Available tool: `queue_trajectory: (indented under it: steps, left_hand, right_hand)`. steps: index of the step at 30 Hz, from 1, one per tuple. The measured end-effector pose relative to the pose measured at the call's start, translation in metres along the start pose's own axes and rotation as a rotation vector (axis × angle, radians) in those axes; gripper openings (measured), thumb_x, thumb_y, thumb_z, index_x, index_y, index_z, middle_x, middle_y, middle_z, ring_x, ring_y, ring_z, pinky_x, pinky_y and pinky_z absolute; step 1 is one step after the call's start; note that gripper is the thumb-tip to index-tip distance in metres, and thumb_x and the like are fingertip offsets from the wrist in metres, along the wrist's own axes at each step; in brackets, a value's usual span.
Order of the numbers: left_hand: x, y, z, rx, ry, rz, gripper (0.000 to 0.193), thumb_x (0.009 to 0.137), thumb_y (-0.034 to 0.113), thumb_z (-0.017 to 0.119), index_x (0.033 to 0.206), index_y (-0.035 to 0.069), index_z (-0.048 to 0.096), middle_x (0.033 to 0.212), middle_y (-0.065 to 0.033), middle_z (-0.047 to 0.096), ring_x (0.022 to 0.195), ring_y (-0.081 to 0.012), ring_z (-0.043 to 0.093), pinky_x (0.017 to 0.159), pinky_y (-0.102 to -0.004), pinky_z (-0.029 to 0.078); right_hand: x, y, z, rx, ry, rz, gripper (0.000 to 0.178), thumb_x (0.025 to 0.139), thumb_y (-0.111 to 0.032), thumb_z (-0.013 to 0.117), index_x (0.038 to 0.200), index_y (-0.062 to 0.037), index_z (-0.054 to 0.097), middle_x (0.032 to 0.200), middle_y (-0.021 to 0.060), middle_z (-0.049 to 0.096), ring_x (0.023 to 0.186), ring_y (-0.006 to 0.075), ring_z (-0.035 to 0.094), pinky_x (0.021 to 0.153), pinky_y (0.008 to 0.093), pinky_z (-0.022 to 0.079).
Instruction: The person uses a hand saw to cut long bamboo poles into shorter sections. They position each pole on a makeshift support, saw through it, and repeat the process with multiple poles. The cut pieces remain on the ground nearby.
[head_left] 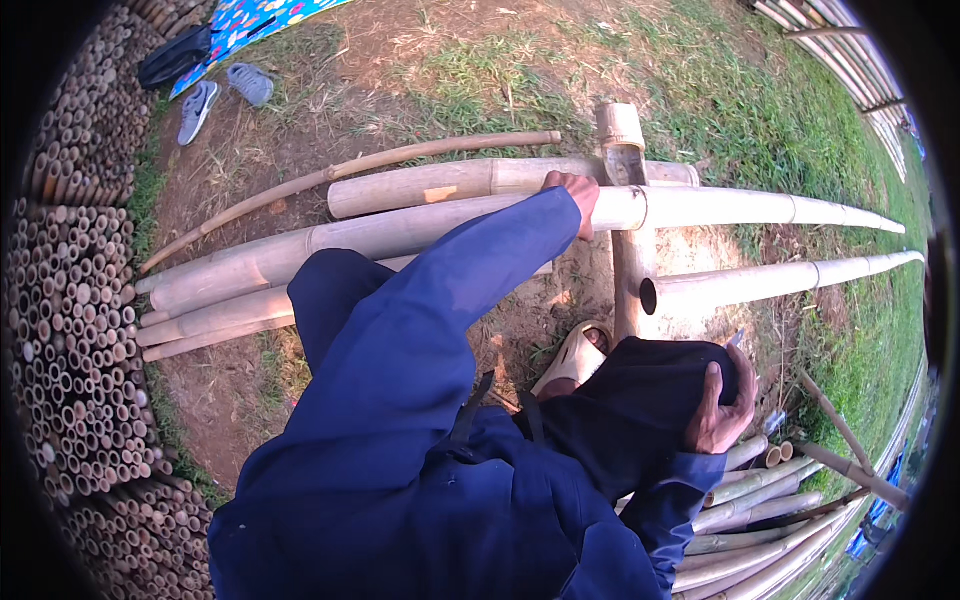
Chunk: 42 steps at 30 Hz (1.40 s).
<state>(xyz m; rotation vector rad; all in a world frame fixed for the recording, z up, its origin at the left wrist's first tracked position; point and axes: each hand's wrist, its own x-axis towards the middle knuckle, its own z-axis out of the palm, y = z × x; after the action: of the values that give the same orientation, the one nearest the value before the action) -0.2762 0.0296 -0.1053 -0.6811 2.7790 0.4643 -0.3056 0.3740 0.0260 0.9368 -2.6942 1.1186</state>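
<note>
A long, pale bamboo pole (715, 208) runs across in front of me, resting over an upright wooden post (630, 265) with a pale bamboo piece (620, 124) at its top. My left hand (578, 202) is closed over this pole, just left of the post, with its fingertips partly hidden. My right hand (722, 405) lies against my dark-trousered knee (640, 400), fingers bent. A small pale thing (738, 338) shows at its fingertips, too small to name. Behind the gripped pole lies a thick, shorter bamboo pole (410, 190).
Stacked bamboo (75, 350) lines the left side. Another pole (740, 288) points its open end at the post. More bamboo lies in a pile (760, 510) at lower right. Grey shoes (198, 112), a dark bag (175, 57) and a blue patterned sheet (245, 30) lie far left.
</note>
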Motion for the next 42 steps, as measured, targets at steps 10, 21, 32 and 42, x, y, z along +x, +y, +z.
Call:
queue_trajectory:
  steps: [10,21,32,42]
  left_hand:
    - [-0.061,-0.089,-0.040,0.048,-0.013,0.006,0.068,0.062,0.039,0.087,0.110,-0.002,0.062,0.091,-0.0178,0.073,0.087,-0.0343,0.073,0.081,-0.0462,0.057]
    - [-0.242,-0.327,-0.068,0.152,-0.050,-0.242,0.081,0.052,0.031,0.093,0.119,0.008,0.054,0.104,-0.0219,0.069,0.102,-0.0454,0.066,0.088,-0.0530,0.051]
    - [-0.286,-0.410,-0.026,0.183,-0.229,-0.463,0.101,0.050,0.033,0.096,0.136,0.011,0.050,0.129,-0.0196,0.064,0.126,-0.0404,0.057,0.108,-0.0440,0.041]
    - [-0.070,-0.413,0.005,-0.065,-0.118,-0.398,0.072,0.077,0.061,0.076,0.121,0.005,0.068,0.119,-0.0215,0.068,0.112,-0.0387,0.065,0.096,-0.0471,0.050]
  right_hand:
    - [0.006,-0.024,0.021,-0.096,-0.080,-0.131,0.037,0.088,-0.016,0.070,0.122,-0.0014,0.067,0.122,0.0165,0.067,0.115,0.0348,0.060,0.104,0.0453,0.044]
    - [0.006,-0.031,0.016,-0.194,-0.044,-0.143,0.039,0.085,-0.018,0.071,0.121,-0.0041,0.067,0.123,0.0142,0.066,0.113,0.0352,0.060,0.103,0.0460,0.044]
    - [0.007,-0.038,0.019,-0.368,-0.091,-0.135,0.036,0.086,-0.022,0.069,0.117,-0.0045,0.069,0.118,0.0145,0.066,0.110,0.0357,0.060,0.099,0.0464,0.045]
    - [0.026,-0.057,0.031,-0.448,-0.210,-0.073,0.036,0.090,-0.024,0.065,0.117,-0.0003,0.068,0.118,0.0165,0.065,0.113,0.0340,0.059,0.104,0.0462,0.042]
